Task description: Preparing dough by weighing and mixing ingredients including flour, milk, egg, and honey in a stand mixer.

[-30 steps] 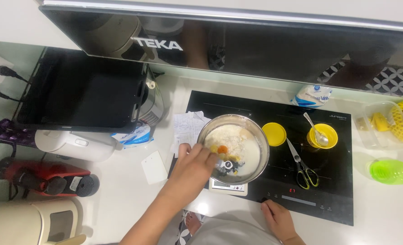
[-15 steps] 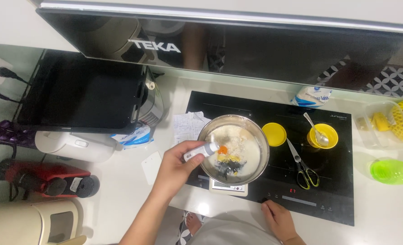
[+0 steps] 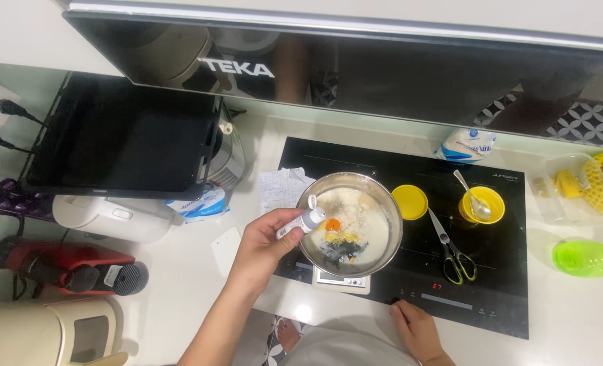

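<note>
While your left hand [image 3: 264,244] is closed around a small white tube [image 3: 303,222], the tube lies nearly level, its long axis running from lower left to upper right. Its grey tip points right and a little up, crossing the near-left rim of the steel bowl [image 3: 386,234] so that the tip hangs just over the contents. The back end of the tube sits in your palm, with your thumb on top and your fingers curled beneath it.

Your left forearm comes up from the bottom edge of the view, slanting to the right, and the wrist is roughly straight. Your right hand [image 3: 417,325] lies palm down on the white surface [image 3: 179,298] at the near edge of the black cooktop [image 3: 498,271], fingers loosely together and clasping nothing.

Inside the bowl you can see white flour, an egg yolk [image 3: 333,224] and some dark and yellow bits. The bowl stands on a small scale [image 3: 342,280] on the cooktop. Just right of the bowl lies a yellow lid [image 3: 410,202], then scissors [image 3: 454,254], and a yellow cup [image 3: 483,203] with a spoon [image 3: 470,195] in it. A green spray bottle [image 3: 583,257] lies on the surface well to the right.
</note>
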